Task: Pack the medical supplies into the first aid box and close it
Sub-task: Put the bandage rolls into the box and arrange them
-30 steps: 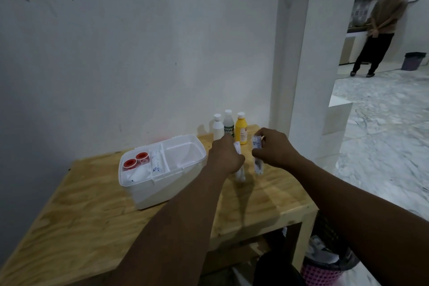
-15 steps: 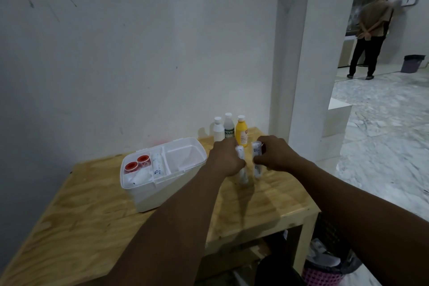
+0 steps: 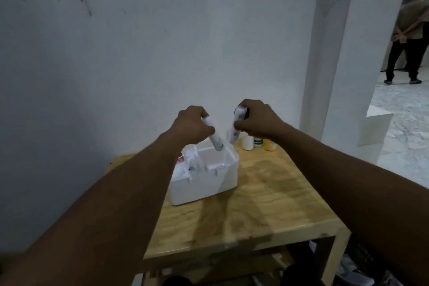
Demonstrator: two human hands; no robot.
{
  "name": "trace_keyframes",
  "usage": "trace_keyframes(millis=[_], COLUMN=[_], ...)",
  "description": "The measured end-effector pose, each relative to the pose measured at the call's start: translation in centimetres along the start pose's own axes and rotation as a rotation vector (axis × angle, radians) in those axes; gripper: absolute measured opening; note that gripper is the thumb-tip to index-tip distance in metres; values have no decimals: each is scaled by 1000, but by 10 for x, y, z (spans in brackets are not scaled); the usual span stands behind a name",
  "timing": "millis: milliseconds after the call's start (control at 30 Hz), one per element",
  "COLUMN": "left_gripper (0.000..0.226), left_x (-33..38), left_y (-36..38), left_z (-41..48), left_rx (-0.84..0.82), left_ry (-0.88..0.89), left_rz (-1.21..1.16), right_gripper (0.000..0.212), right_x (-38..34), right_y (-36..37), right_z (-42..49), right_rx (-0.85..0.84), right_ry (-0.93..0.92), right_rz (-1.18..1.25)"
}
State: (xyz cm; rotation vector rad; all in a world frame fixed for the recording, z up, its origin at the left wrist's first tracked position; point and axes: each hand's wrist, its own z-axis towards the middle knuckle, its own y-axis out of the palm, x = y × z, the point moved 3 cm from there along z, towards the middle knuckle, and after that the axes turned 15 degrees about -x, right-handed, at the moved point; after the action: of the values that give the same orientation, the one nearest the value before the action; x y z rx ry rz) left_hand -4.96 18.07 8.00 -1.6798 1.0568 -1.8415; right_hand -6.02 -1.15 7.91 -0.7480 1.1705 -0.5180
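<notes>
Hands, left [image 3: 191, 124] and right [image 3: 257, 121], grip apparent tubes [image 3: 214, 138] above box [image 3: 209, 188].

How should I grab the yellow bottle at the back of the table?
Take the yellow bottle round its body, coming from the right. It stands upright at the row's end, with the green-labelled bottle close on its left, so that side is free.

Two tubes [image 3: 214, 137] [image 3: 235, 127] aloft; three bottles [image 3: 247, 143] [image 3: 257, 142] [image 3: 270, 145]; one box [image 3: 204, 190]; one table [image 3: 267, 204]
</notes>
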Motion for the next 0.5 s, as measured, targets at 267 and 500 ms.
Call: trace_keyframes(millis=[267, 500], left_gripper=[34, 37], left_x=[-41, -44], left_y=[11, 35], left_z=[-15, -8], left_rx=[-152, -301], left_ry=[-41, -34], left_rz=[158, 314], right_gripper=[30, 37], right_x=[-11, -5], right_y=[68, 84], right_z=[2, -5], right_rx=[-224, -343], right_ry=[5, 44], right_rz=[-170, -317])
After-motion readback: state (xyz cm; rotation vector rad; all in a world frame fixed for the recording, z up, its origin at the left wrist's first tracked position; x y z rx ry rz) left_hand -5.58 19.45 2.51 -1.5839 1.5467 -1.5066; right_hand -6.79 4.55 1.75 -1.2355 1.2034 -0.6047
